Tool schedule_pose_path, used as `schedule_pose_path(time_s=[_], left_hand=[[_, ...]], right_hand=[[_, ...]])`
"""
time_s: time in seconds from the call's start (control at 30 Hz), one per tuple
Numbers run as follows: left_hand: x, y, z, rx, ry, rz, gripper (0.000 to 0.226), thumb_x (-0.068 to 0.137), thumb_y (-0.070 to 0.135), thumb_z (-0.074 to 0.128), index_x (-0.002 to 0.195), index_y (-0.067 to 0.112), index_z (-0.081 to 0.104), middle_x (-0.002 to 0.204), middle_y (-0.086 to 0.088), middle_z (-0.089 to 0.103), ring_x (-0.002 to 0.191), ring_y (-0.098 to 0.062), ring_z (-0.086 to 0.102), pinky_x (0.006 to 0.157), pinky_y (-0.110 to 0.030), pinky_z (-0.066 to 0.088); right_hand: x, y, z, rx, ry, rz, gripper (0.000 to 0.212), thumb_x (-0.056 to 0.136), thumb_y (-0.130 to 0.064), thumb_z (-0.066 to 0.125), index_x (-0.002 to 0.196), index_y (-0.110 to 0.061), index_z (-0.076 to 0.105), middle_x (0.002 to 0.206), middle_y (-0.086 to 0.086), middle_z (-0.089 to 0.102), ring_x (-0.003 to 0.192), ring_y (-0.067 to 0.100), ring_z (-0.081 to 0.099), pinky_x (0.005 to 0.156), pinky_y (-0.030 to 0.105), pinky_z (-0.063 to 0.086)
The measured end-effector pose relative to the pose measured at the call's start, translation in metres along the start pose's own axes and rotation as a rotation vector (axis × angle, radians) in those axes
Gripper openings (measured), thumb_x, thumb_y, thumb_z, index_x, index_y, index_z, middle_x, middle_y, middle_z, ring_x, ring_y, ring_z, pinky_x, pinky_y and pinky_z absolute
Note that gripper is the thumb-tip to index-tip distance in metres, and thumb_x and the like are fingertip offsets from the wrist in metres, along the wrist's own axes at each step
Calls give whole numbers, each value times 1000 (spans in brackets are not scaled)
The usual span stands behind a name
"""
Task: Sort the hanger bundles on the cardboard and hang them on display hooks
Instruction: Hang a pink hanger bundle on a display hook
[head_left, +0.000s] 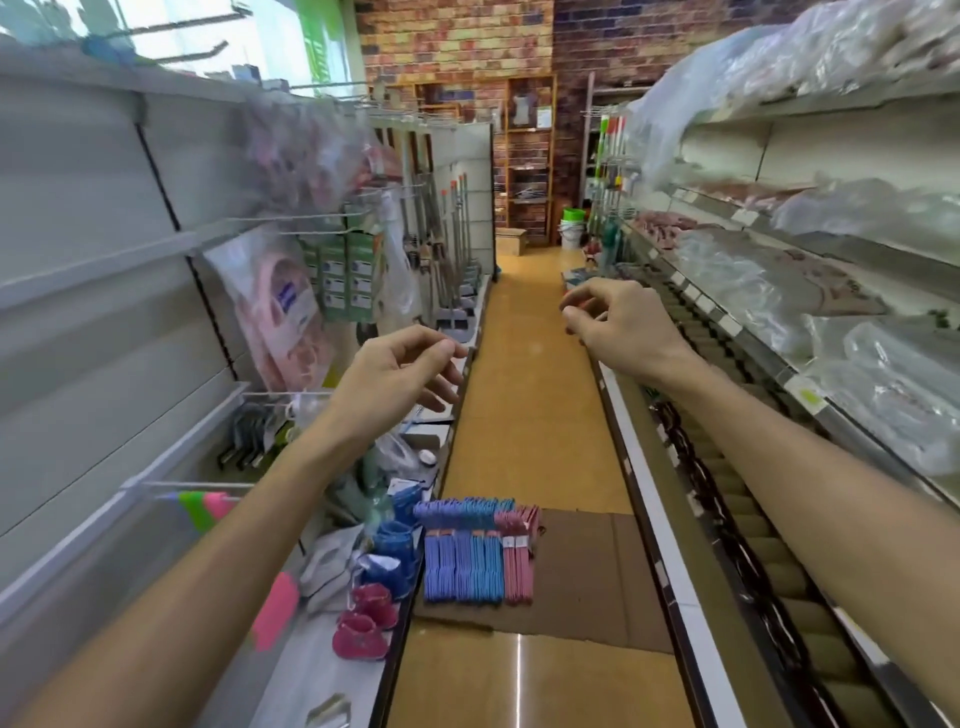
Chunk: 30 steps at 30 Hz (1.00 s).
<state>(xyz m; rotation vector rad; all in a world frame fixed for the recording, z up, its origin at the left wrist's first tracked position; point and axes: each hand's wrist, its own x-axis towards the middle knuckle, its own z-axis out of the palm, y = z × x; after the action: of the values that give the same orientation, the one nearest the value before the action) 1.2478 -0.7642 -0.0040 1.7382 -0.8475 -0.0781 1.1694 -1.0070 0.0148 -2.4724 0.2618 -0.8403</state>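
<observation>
I see the cardboard (582, 571) flat on the aisle floor, hangers (475, 556) bundled on its left part. My left hand (395, 384) and right hand (618, 317) hover above, fingers loosely curled, holding nothing.
</observation>
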Motion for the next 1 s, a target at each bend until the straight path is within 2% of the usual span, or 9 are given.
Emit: schedule_pose_path(time_s=[0.1,0.37,0.53,0.67,0.77,0.87,1.0], left_hand=[[40,-25,11,-8,-50,-21,20,101,15,53,101,2,68,86,-20,67,69,-24,68,70,-43,58],[134,-94,62,-14,-152,-102,20,102,16,52,105,4,67,84,-11,67,72,-23,69,70,-39,57],[196,-145,98,-18,-165,-181,20,102,16,52,109,4,66,86,-11,67,72,-20,68,74,-45,58],[253,-181,126,17,-164,-247,20,102,15,52,110,3,65,87,-15,68,74,-25,68,79,-51,57],[297,-204,143,72,-181,-274,20,101,15,51,111,4,65,93,-20,69,77,-27,69,76,-46,58],[332,-229,159,97,-175,-313,19,102,17,51,111,8,65,93,-15,70,81,-27,70,67,-32,59],[363,-273,180,81,-181,-398,19,102,17,50,111,9,64,93,-14,70,80,-25,70,74,-38,59]], right_hand=[[26,30,11,-19,10,63,19,98,-23,58,109,-14,70,92,-3,71,78,5,62,78,29,56],[81,117,45,-38,21,178,19,97,-24,57,107,-16,71,95,-3,72,88,12,64,77,26,49],[127,193,78,5,-27,266,17,96,-27,57,106,-20,70,92,-5,70,87,12,67,78,31,54],[170,255,108,40,-88,327,16,97,-26,56,105,-21,69,88,-6,71,86,12,67,78,30,54],[201,296,129,83,-126,378,11,97,-26,57,102,-24,66,86,-8,70,82,13,68,81,36,57],[228,334,153,103,-166,415,19,97,-28,56,110,-21,67,91,-4,71,86,15,69,83,42,58],[250,380,189,114,-214,491,23,98,-28,56,116,-19,67,98,0,72,90,17,68,85,43,58]])
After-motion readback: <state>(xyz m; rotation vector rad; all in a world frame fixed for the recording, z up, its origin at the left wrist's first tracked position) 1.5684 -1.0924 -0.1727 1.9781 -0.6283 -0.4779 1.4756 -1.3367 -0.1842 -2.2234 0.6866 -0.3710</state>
